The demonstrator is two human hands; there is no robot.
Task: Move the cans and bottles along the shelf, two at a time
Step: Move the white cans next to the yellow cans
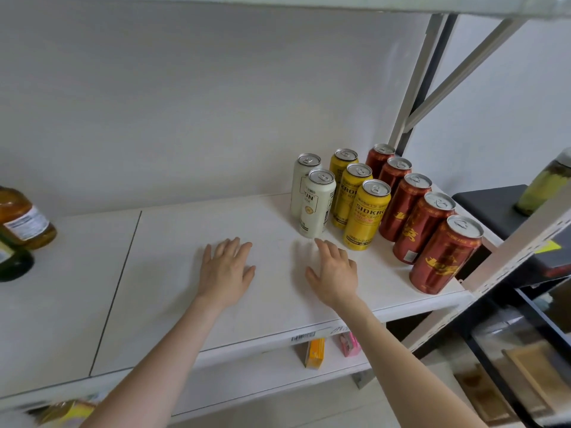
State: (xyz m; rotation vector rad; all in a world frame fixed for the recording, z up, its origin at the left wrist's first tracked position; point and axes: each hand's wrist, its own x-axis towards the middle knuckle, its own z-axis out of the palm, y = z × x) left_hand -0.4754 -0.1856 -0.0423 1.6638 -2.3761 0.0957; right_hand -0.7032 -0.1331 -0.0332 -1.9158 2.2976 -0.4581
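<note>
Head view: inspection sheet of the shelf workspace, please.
Surface: white shelf, seam left of the hands.
Job's things: two white cans, three yellow cans, five red cans upright in rows at right; two bottles at left edge.
Clutter: orange box and pink box on the lower shelf.
Grippers: left hand and right hand open, fingers spread over the shelf, holding nothing.
Cables: nothing seen.
Surroundings: white wall; jar on dark stand at right.
</note>
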